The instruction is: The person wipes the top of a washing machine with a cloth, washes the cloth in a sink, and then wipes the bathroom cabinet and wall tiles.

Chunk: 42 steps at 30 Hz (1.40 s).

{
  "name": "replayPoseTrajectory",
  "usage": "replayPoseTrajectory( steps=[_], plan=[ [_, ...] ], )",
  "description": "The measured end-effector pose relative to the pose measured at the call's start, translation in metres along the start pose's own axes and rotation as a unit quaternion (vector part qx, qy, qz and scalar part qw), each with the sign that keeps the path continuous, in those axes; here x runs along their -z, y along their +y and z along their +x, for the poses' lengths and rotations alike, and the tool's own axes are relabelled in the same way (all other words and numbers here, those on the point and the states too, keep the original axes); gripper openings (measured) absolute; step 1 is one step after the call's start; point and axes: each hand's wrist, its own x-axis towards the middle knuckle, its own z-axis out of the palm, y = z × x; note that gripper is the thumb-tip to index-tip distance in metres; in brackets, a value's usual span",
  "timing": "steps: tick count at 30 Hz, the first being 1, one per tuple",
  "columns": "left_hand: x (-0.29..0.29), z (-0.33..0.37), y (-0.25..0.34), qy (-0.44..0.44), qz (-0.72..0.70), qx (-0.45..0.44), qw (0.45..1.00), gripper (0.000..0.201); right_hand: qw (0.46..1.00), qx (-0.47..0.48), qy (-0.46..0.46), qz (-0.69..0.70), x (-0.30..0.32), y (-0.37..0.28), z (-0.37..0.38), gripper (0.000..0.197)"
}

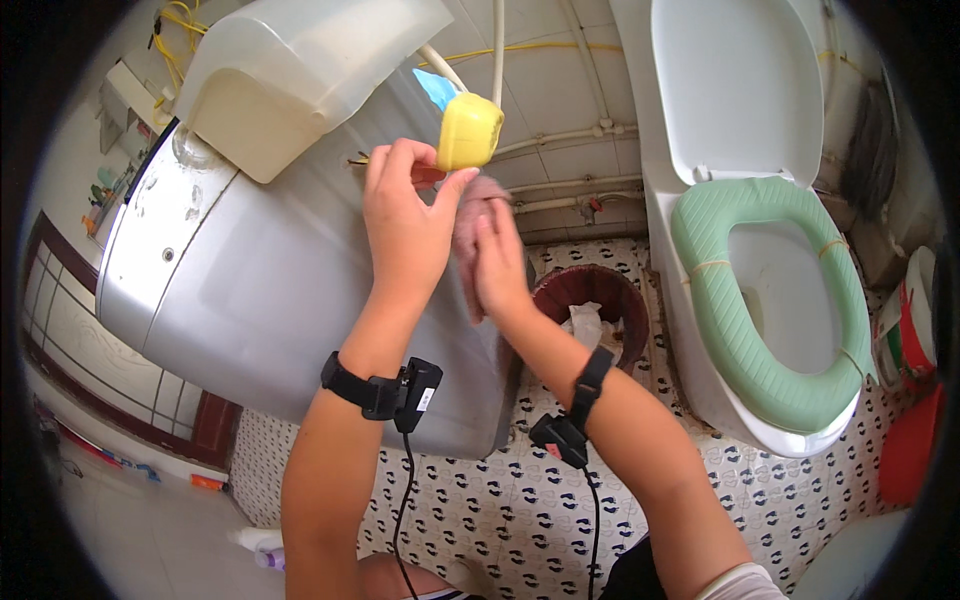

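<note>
My left hand (410, 215) is raised and pinches a small, rounded yellow plastic container (468, 132) between thumb and fingers. A light blue piece (436, 89) sticks up behind the container; whether the two are joined, I cannot tell. Lower and to the right, my right hand (499, 262) has its fingers over a pinkish-grey cloth (470, 232), which hangs beside the edge of a grey appliance like a washing machine (290, 290). The cloth is slightly blurred. Each wrist wears a black strap with a small cabled box.
A translucent plastic bin (300, 75) sits on the appliance. To the right stands a white toilet (690, 350), lid up, with a green seat cover (705, 290). Between them is a dark red wastebasket (625, 300) holding paper. Pipes (570, 140) run along the tiled wall.
</note>
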Motion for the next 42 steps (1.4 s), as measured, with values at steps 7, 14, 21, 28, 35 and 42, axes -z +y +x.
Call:
replayPoseTrajectory(
  steps=[7,14,21,28,35,42],
  plan=[
    [0.020,0.006,0.003,-0.026,-0.030,0.029,0.999,0.030,0.975,0.096,-0.198,0.024,-0.089,-0.009,-0.009,0.051],
    [0.014,0.007,-0.002,-0.058,-0.033,0.027,0.997,0.028,0.954,0.027,-0.069,-0.291,-0.072,0.029,0.018,0.052],
    [0.017,0.003,-0.002,-0.065,-0.013,-0.002,0.998,0.028,0.933,-0.130,0.052,-0.331,-0.017,0.155,-0.058,0.048],
    [0.016,-0.001,-0.003,-0.084,0.000,-0.001,0.996,0.028,0.943,-0.210,0.012,-0.259,-0.013,0.142,-0.050,0.053],
    [0.025,0.011,-0.006,-0.084,-0.036,0.025,0.995,0.028,0.983,0.002,0.010,-0.185,-0.064,0.074,-0.004,0.039],
    [0.020,0.008,-0.005,-0.079,-0.077,0.026,0.994,0.029,0.975,0.179,-0.077,-0.103,-0.065,0.066,0.034,0.038]
  ],
)
